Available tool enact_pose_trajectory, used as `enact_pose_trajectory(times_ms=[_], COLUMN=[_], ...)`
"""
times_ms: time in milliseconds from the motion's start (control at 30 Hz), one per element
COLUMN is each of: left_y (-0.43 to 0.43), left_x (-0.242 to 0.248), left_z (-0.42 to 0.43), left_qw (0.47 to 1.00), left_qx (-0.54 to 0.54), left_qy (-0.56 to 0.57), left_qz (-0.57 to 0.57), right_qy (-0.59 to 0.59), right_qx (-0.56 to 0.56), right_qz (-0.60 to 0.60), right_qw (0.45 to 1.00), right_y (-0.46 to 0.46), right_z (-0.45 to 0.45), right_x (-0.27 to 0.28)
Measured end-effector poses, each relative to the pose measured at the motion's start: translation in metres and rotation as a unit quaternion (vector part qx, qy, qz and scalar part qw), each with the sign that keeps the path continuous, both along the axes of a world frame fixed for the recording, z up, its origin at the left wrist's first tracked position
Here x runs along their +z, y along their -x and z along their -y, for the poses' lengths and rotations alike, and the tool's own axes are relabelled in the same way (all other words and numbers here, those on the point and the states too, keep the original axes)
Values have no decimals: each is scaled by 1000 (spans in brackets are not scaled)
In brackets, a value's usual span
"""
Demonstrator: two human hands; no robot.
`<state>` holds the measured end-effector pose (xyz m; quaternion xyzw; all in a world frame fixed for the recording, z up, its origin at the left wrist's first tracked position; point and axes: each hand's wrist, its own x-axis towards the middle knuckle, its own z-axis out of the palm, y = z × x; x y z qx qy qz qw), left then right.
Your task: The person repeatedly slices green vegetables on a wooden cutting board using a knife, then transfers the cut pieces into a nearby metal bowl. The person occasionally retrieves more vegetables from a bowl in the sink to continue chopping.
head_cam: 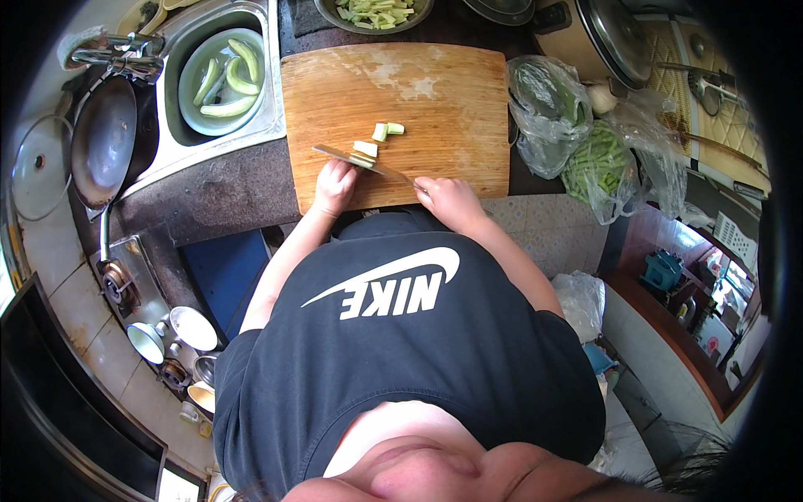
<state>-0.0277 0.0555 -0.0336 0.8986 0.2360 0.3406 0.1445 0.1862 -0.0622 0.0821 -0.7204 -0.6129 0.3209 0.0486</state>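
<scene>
My right hand [448,196] grips the handle of a kitchen knife [382,170] at the near side of a wooden cutting board [401,81]. Its blade slants up to the left across the board. Close behind the blade, my left hand [336,185] rests with curled fingers near the board's left front; what lies beneath those fingers is hidden. Against the far side of the blade are cut pieces of pale green vegetable [365,149]. Slightly farther off lie more loose chunks [380,132].
Peeled, pale green gourds [241,78] soak in a basin [188,103] inside the sink [274,75] at left. Beyond the board stands a metal bowl [426,14] of cut strips. Plastic bags of green vegetables [596,160] crowd the right side. A wok [103,144] leans far left.
</scene>
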Motion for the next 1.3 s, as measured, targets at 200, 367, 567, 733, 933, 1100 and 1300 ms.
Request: enact_pose_trajectory(times_ms=[200,367,567,733,933,1100,1300], left_y=[0,1,2,4,-2,-7,-8], left_x=[-5,-5,-8,-6,4,7,13], left_z=[0,0,1,2,-1,-2,0], left_qw=[1000,1000,1000,1000,1000,998,996], left_qx=[-11,-14,-11,-11,-14,-20,-46], left_qy=[-8,-13,-12,-1,9,13,36], left_qz=[21,16,15,-17,-24,-54,-65], right_qy=[-8,22,36,22,-14,18,-82], right_qx=[18,18,17,10,-51,-92,-21], right_qz=[2,11,16,11,-48,-42,57], right_qw=[1000,1000,999,1000,997,995,995], right_y=[-1,-2,-3,11,3,-8,-14], right_z=[5,4,0,-11,-8,-7,-8], right_x=[12,12,5,-22,-32,-26,-26])
